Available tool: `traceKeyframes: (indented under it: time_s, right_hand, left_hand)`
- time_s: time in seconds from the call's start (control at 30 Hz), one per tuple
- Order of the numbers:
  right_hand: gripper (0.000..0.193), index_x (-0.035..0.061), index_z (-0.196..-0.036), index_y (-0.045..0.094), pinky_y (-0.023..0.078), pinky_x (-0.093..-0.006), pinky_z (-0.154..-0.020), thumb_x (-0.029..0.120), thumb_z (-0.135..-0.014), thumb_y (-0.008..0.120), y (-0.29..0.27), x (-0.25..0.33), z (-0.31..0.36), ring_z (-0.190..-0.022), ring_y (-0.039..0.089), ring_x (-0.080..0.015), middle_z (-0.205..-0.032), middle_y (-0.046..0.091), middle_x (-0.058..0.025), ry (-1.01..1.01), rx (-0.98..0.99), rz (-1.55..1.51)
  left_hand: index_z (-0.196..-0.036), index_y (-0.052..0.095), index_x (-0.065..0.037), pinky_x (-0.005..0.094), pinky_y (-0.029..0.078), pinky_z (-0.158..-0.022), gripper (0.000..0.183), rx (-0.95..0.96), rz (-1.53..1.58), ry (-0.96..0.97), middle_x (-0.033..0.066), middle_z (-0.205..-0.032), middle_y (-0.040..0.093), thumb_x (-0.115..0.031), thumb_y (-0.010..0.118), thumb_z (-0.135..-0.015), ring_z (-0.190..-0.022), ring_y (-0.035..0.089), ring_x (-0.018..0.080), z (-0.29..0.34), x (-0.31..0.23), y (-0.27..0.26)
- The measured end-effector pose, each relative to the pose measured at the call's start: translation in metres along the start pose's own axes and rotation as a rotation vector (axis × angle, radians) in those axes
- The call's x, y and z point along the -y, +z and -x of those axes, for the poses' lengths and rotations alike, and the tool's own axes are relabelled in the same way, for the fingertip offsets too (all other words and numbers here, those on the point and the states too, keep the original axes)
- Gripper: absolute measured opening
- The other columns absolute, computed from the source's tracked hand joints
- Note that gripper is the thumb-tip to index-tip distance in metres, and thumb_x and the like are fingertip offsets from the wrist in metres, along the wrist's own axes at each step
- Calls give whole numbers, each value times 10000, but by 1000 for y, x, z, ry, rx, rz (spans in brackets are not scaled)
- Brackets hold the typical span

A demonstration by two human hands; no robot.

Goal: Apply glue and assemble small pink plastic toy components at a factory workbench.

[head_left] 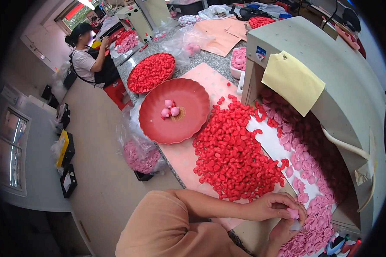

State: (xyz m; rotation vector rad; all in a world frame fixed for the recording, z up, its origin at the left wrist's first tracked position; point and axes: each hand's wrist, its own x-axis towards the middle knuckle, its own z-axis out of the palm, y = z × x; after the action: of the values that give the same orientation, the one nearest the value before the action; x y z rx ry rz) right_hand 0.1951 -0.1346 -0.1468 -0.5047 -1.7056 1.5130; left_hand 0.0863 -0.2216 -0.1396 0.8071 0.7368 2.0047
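Close together at the lower right, my left hand (273, 206) and my right hand (284, 232) meet over the worktop. Between the fingertips is a small pink molded piece (293, 213). My left thumb and fingers pinch it from above, and my right hand closes around it from below. Something pale and whitish shows at the right fingers, too small to make out. Just beside the hands lies a heap of thin pink pieces (309, 233). Beyond my left hand spreads a big pile of small red curved pieces (233, 150).
A red scalloped plate (154, 122) carries a few pink balls with red parts. Behind it stands a bowl of red pieces (151, 72). A grey machine housing (304, 43) with a yellow note arches over the right side. A person (90, 60) sits working at the far left.
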Motion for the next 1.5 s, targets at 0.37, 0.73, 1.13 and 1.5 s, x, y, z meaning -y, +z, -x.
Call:
traceKeyframes:
  time_s: [0.37, 0.73, 1.13, 1.5]
  right_hand:
    - [492, 10, -1048, 529, 379, -356, -917, 426, -808, 631, 6, 12, 4, -1022, 497, -229, -1070, 508, -105, 50, 16, -11]
    - [285, 24, -952, 577, 389, -279, -875, 27, -688, 683, -5, 5, -4, -953, 503, -163, -983, 541, -68, 190, -54, -151]
    - [359, 46, -1040, 584, 412, -280, -840, 73, -715, 736, -10, 13, -18, -946, 512, -149, -1039, 523, -42, -193, 7, 164]
    - [314, 51, -1029, 612, 415, -304, -864, 79, -734, 718, -12, 28, -16, -984, 520, -186, -1024, 526, -65, -195, 101, 123]
  left_hand:
    - [-1128, 545, -12, 303, 421, -925, 261, -26, -6, -46, 90, -1130, 531, -55, 581, -873, -1100, 500, 170, 9, 1, 3]
    - [-1194, 543, -34, 270, 415, -915, 330, -15, -471, -94, 55, -1134, 565, -56, 588, -868, -1029, 531, 123, -1, -8, -3]
    - [-1217, 445, -54, 303, 391, -945, 332, -104, 5, -205, 58, -1184, 530, -128, 541, -909, -1097, 511, 157, -6, 0, 3]
    - [-1178, 467, -46, 283, 433, -887, 328, -1, -49, -217, 81, -1161, 545, -125, 584, -883, -1070, 529, 153, -4, -2, -9]
